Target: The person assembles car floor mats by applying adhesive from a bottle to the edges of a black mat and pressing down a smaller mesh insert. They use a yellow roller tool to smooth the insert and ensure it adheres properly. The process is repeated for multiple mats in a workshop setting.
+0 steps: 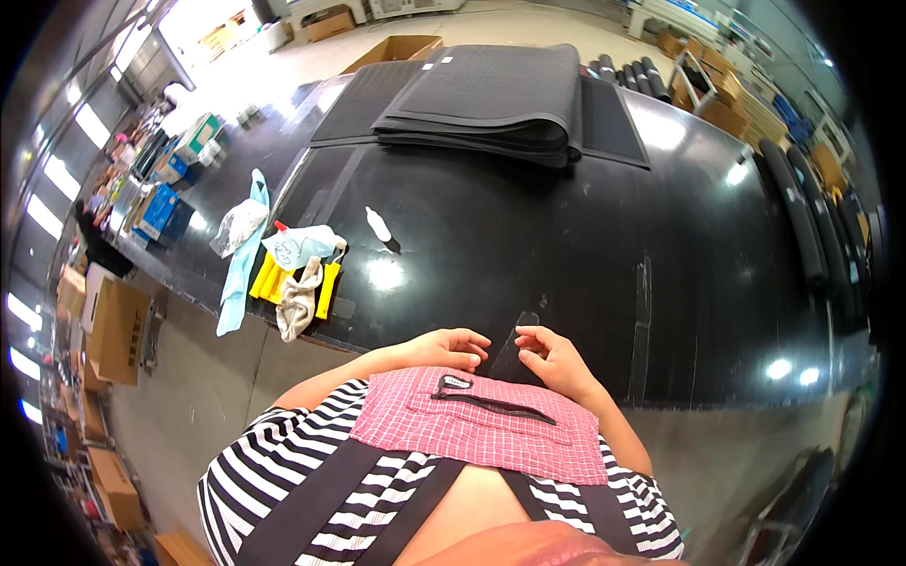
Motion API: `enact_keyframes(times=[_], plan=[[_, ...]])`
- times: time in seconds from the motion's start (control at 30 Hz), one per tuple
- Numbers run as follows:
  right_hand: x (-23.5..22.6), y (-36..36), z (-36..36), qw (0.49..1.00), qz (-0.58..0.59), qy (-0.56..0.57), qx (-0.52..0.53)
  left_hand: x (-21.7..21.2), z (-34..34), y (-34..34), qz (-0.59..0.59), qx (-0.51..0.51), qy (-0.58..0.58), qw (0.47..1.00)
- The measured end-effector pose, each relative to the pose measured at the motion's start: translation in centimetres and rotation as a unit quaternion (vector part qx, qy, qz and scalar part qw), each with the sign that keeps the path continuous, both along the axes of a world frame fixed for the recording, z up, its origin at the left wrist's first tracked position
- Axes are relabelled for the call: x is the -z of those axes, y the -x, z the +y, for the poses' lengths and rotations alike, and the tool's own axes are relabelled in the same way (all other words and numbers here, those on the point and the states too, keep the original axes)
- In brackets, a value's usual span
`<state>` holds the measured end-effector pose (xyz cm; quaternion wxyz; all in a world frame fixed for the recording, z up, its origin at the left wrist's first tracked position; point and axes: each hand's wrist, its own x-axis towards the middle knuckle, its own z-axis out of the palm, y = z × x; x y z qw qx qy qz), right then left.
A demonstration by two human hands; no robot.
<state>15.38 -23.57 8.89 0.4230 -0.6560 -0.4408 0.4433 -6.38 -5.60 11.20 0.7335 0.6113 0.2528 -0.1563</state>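
My left hand (pixel 447 349) rests at the near edge of the black table (pixel 453 236), its fingers loosely bent and apart, holding nothing. Just to its right is my right hand (pixel 550 357), also loosely bent, with thumb and forefinger apart and nothing seen between them. A dark strip (pixel 510 358) on the tabletop lies between the two hands. Farther off, a folded stack of black mats (pixel 486 99) lies on flat black sheets (pixel 609 123). A small white bottle (pixel 377 224) with a black end lies left of the middle.
At the left lie a light blue cloth strip (pixel 241 274), a clear plastic bag (pixel 240 226), yellow-handled tools (pixel 328 290) and a beige cloth (pixel 298 304). Black rolls (pixel 793 212) stand along the right side. Cardboard boxes (pixel 118 325) stand on the floor at left; a person (pixel 99 241) is beyond.
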Motion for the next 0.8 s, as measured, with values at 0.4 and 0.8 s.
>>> enact_keyframes(times=[0.4,0.8], plan=[[4.6,15.9,-23.5,0.911,-0.025,0.012,0.411,3.9,-11.7,-4.2,-0.001,0.394,0.002,0.919],[11.5,39.2,-46.7,0.719,0.026,0.025,0.694,11.6,-43.5,-3.6,-0.018,0.738,-0.029,0.674]])
